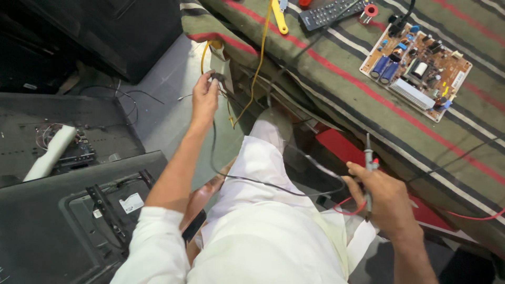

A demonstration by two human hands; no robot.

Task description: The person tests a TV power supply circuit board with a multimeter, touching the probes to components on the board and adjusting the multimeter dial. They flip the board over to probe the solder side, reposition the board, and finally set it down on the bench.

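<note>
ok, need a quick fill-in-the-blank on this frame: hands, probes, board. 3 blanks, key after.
1. The right hand grips two meter probes, one black and one ____.
2. The left hand pinches a black lead beside a hanging ____ wire.
3. The circuit board lies on a ____ cloth.

Missing words: red; yellow; striped

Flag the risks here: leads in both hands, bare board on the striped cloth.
1. The black lead droops across the lap between left hand and right hand; it could snag.
2. The circuit board lies near the table edge, a cable attached; a tug might drag it off.
</note>
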